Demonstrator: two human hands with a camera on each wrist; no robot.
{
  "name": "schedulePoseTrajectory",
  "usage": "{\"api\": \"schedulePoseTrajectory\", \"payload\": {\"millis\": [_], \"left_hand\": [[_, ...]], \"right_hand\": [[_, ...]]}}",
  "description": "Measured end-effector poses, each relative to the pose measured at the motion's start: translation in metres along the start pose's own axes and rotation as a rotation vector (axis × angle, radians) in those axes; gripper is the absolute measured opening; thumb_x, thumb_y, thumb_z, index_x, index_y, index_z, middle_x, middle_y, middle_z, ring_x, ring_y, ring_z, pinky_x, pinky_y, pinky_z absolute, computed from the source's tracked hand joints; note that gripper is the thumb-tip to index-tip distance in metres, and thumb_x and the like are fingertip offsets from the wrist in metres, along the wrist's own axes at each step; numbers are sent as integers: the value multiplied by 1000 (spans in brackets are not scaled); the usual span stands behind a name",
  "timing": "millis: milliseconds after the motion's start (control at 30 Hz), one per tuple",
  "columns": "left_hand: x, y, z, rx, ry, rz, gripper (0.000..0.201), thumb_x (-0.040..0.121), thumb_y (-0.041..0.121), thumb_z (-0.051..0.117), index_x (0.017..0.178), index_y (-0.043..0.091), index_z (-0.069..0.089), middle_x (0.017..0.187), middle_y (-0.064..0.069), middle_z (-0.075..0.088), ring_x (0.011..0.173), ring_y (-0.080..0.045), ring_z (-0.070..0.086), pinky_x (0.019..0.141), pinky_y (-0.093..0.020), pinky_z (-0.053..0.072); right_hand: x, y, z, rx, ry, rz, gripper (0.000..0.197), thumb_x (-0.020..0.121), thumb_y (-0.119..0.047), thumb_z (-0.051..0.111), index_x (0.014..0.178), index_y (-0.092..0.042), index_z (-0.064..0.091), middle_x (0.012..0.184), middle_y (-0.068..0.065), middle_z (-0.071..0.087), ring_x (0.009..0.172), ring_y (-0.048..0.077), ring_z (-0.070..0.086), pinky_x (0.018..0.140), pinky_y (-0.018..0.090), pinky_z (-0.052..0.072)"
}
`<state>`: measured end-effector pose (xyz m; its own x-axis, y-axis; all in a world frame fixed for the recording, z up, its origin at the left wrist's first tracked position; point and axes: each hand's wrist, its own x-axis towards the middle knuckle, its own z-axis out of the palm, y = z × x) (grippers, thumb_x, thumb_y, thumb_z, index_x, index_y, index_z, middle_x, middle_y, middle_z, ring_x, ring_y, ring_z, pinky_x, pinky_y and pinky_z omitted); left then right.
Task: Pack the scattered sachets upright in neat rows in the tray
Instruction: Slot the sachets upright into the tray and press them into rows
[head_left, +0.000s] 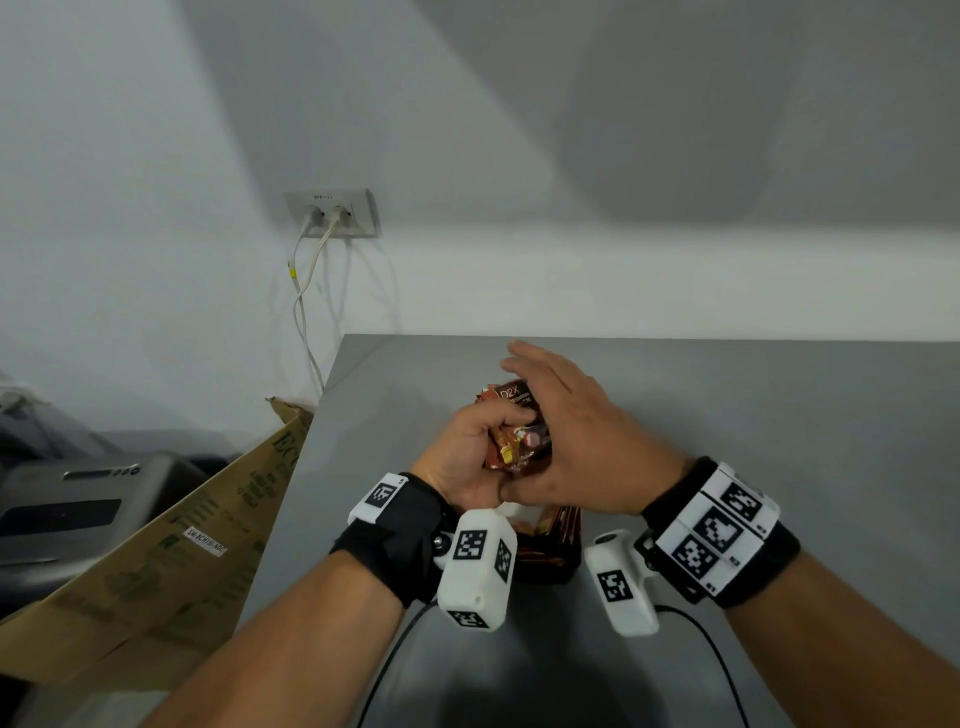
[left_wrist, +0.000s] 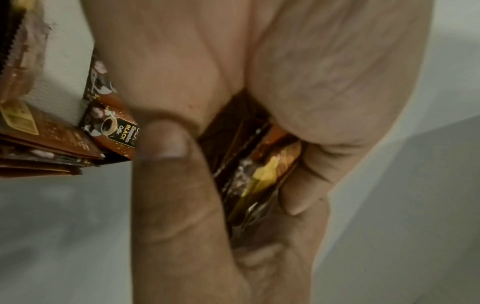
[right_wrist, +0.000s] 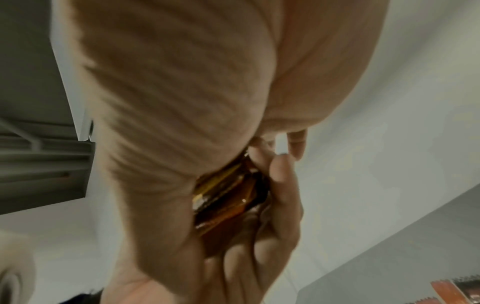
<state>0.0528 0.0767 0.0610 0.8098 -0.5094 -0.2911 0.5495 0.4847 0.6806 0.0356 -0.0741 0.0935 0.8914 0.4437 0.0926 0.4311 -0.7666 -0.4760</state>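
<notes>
Over a grey desk (head_left: 779, 441), a person evens up a bundle of sachets (head_left: 522, 444) held between both hands. The left hand (head_left: 467, 452) curls its fingers round the brown coffee packets and grips them. The right hand (head_left: 582, 436) lies flat against the bundle with its fingers nearly straight, apparently to square the edges. Beneath the wrists, a dark tray (head_left: 550, 571), partly hidden, holds packed sachets (head_left: 558, 522) standing on edge.

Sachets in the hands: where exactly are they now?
Head view, centre: the sachets are above the table, gripped by the left hand with the right hand laid against them, just beyond the tray.
</notes>
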Motion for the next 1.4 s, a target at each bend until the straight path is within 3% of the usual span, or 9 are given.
{"api": "schedulePoseTrajectory", "payload": {"millis": [200, 300, 400, 567, 733, 933, 1100, 1267, 1400], "left_hand": [[1, 1, -2, -35, 9, 53, 31, 71, 1, 52, 98, -1, 67, 86, -18, 64, 75, -26, 68, 65, -33, 58], [3, 4, -4, 6, 75, 99, 47, 75, -4, 57, 122, 1, 60, 102, -25, 62, 86, -32, 67, 69, -38, 59], [5, 9, -6, 2, 79, 163, 46, 88, -9, 54, 131, 6, 57, 107, -25, 67, 86, -33, 70, 70, -40, 60], [8, 10, -6, -8, 85, 182, 56, 76, -2, 64, 130, 2, 55, 105, -25, 63, 82, -32, 67, 72, -40, 57], [8, 12, -17, -47, 111, 127, 43, 86, -8, 39, 123, 7, 54, 95, -23, 65, 82, -32, 70, 66, -40, 60], [8, 11, -18, 114, 114, 184, 50, 85, -11, 62, 133, -1, 52, 119, -30, 63, 97, -39, 66, 78, -47, 60], [11, 8, -16, 107, 112, 220, 62, 70, -14, 75, 125, 7, 56, 102, -18, 71, 80, -31, 69, 71, -43, 58], [8, 15, -21, -25, 114, 56, 35, 89, 34, 68, 115, 12, 62, 105, -16, 66, 82, -26, 64, 62, -33, 51], [10, 10, -24, -23, 40, 74, 42, 82, 20, 59, 122, 9, 58, 102, -18, 65, 84, -31, 62, 63, -35, 52]], "right_hand": [[2, 4, 6, -145, -19, -47, 96, 71, -60, 75, 150, -31, 29, 138, -11, 35, 128, 12, 30, 112, 39, 32], [0, 3, 0, 212, -54, 99, 102, 69, -55, 82, 151, -33, 27, 136, -16, 28, 130, 6, 34, 111, 27, 34], [3, 5, -2, 516, 138, 274, 66, 86, -45, 73, 144, -32, 44, 129, -11, 51, 111, 3, 57, 96, 29, 52], [8, 8, 6, 826, 295, 351, 3, 91, -16, 72, 93, -19, 72, 87, 5, 76, 80, 22, 73, 77, 46, 61], [8, 19, -4, 1034, 494, 448, 11, 94, 3, 60, 99, -6, 62, 84, 9, 73, 69, 17, 67, 62, 32, 53], [3, 13, -5, 1225, 259, 481, 19, 94, 6, 56, 109, -2, 65, 92, 12, 73, 70, 16, 69, 56, 28, 53], [5, 7, 8, 1202, 201, 492, 24, 96, 6, 51, 97, -8, 71, 81, 6, 73, 63, 8, 66, 53, 20, 50], [3, 16, -3, 1310, 258, 410, 26, 94, 9, 48, 103, -2, 71, 92, 14, 73, 68, 18, 61, 55, 27, 46], [5, 15, 1, 1306, 173, 422, 26, 92, 9, 51, 114, 11, 64, 97, 21, 71, 67, 20, 60, 52, 26, 46]]}}
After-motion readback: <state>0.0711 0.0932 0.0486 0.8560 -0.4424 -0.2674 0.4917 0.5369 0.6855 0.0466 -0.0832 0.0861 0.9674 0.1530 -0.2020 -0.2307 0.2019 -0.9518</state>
